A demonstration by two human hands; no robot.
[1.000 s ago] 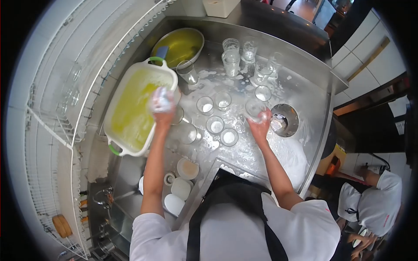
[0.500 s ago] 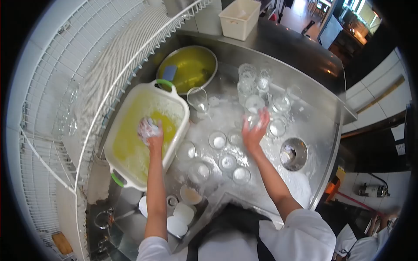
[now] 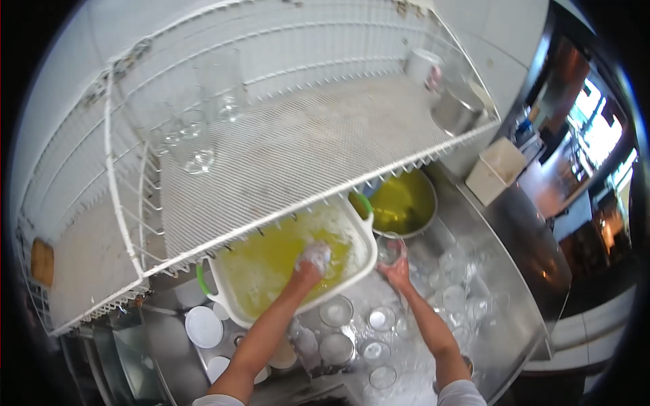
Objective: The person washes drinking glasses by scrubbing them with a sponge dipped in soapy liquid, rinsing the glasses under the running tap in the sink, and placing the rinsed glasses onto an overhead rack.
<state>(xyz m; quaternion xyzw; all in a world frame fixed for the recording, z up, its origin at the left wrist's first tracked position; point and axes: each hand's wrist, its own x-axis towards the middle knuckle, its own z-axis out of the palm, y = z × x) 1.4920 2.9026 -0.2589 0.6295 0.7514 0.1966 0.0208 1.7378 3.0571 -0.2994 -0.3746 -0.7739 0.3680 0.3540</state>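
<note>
My left hand [image 3: 313,258] is over the yellow-green soapy water in a white tub [image 3: 369,252] with green handles. White foam covers its fingers, which look curled round something hidden by the suds. Just off the tub's right side, my right hand [image 3: 397,269] grips a clear drinking glass [image 3: 388,247], fingers round its side. Below the hands, several wet glasses stand on the steel counter, among them one glass [image 3: 382,319] and another nearer the tub [image 3: 336,311]. More glasses [image 3: 455,298] cluster to the right of my right forearm.
A white wire rack [image 3: 305,135] hangs above the tub and overlaps its far edge; glasses [image 3: 196,159], a metal pot [image 3: 458,108] and a cup are on it. Behind the tub is a steel basin [image 3: 435,203] of yellowish liquid. White dishes [image 3: 204,327] lie at lower left.
The view has swung up and left, bringing the rack's shelf into sight. My right hand has moved from among the glasses to the one beside the tub and taken hold. My left stays over the tub.
</note>
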